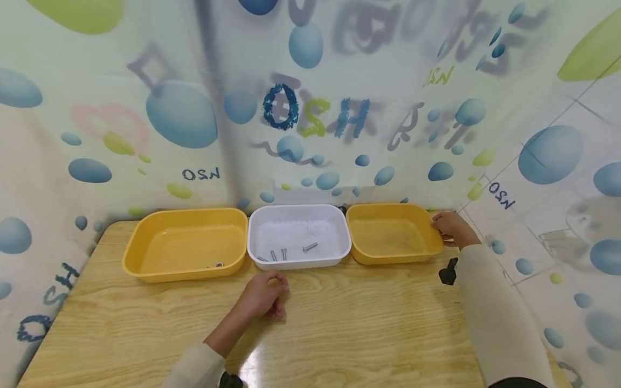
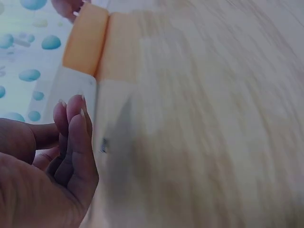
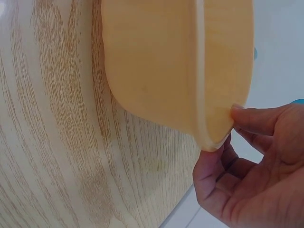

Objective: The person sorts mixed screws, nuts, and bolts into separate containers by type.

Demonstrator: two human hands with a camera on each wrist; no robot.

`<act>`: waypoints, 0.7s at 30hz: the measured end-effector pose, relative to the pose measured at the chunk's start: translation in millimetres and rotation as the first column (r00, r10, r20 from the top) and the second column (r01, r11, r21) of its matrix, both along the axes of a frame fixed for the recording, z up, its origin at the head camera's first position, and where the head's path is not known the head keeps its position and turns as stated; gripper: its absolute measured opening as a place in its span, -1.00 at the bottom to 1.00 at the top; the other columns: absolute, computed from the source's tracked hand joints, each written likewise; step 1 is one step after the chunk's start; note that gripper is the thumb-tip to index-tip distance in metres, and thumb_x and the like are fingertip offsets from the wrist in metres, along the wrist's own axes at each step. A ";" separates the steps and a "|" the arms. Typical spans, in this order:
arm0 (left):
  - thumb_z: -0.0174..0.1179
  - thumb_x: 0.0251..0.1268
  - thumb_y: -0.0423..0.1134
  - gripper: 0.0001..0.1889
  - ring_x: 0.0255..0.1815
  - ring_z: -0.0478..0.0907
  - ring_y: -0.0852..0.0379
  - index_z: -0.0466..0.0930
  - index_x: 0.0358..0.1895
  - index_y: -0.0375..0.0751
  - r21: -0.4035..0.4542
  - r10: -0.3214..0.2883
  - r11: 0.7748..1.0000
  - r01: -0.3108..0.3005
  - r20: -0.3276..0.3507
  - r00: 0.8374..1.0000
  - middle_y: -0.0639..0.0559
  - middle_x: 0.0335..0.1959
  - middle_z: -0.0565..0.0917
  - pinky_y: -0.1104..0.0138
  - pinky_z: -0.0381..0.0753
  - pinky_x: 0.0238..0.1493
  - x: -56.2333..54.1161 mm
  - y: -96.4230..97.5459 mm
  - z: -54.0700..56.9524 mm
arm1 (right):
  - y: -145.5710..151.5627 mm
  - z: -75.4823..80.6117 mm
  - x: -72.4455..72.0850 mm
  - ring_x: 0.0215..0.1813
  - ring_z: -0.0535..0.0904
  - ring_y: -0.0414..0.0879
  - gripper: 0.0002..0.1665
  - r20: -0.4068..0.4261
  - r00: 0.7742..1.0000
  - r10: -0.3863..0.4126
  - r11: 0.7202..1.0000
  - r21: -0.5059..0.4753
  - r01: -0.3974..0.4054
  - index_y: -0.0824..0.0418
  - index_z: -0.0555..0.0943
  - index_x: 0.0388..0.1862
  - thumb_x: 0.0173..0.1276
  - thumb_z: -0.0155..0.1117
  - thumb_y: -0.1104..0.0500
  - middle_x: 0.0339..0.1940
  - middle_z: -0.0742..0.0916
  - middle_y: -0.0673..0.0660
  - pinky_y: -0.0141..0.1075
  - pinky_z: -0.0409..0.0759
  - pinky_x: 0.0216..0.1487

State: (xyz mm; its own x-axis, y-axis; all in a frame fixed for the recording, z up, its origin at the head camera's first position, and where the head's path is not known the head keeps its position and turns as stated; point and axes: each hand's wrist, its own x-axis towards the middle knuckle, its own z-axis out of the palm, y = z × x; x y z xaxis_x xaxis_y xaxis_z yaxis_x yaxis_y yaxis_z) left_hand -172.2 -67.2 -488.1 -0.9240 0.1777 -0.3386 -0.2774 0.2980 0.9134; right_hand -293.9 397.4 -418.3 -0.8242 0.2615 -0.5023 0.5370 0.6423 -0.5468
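Note:
At the right end of the row, my right hand pinches the rim of the smaller yellow tray. The right wrist view shows the thumb inside that rim and the curled fingers under its outer edge. My left hand hovers in front of the white tray, its fingers loosely bent with nothing seen between them. In the white tray lie several metal screws. A larger yellow tray stands at the left and has a small metal nut near its front wall.
The three trays stand side by side along the back of the wood-grain table. A patterned curtain hangs right behind them, and a wall sheet borders the right side. A small dark spot shows on the table beside my left fingers.

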 end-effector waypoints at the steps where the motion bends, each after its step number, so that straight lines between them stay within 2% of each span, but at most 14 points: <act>1: 0.12 0.30 -0.37 -0.94 -0.83 0.49 0.15 0.51 -0.22 -0.29 0.012 -0.002 1.000 0.002 0.007 1.000 -0.03 -0.85 0.47 0.29 0.55 -0.73 -0.4 1.2 2.0 | 0.1 0.0 -0.2 -0.23 0.52 -0.04 -0.58 0.000 1.000 -0.004 1.000 0.001 0.004 0.36 0.33 0.26 0.54 -0.08 0.15 -0.16 0.54 0.15 -0.30 0.57 -0.23; 7: 0.12 0.32 -0.35 -0.91 -0.80 0.51 0.15 0.49 -0.19 -0.30 0.104 -0.052 0.993 0.048 0.037 0.998 -0.02 -0.82 0.48 0.28 0.56 -0.69 -1.6 10.0 20.6 | 0.2 -0.3 -0.3 -0.19 0.54 -0.02 -0.55 -0.004 1.000 0.009 1.000 0.016 -0.008 0.37 0.32 0.27 0.53 -0.07 0.14 -0.11 0.54 0.18 -0.31 0.59 -0.24; 13: 0.12 0.33 -0.33 -0.88 -0.77 0.53 0.13 0.49 -0.14 -0.29 0.158 -0.091 0.984 0.086 0.026 0.996 -0.03 -0.79 0.50 0.18 0.64 -0.62 -6.4 23.0 41.3 | 2.3 0.4 -0.7 -0.17 0.53 0.00 -0.54 -0.004 1.000 0.010 1.000 -0.002 -0.010 0.38 0.31 0.28 0.53 -0.08 0.14 -0.10 0.53 0.18 -0.30 0.60 -0.23; 21: 0.12 0.34 -0.32 -0.86 -0.76 0.55 0.11 0.50 -0.11 -0.27 0.174 -0.077 0.982 0.070 0.034 0.996 -0.05 -0.76 0.52 0.21 0.66 -0.58 -23.2 46.0 51.0 | 0.6 -0.8 -1.4 -0.13 0.52 0.04 -0.54 0.001 1.000 -0.010 1.000 -0.006 0.010 0.38 0.31 0.28 0.53 -0.08 0.15 -0.07 0.52 0.20 -0.23 0.61 -0.13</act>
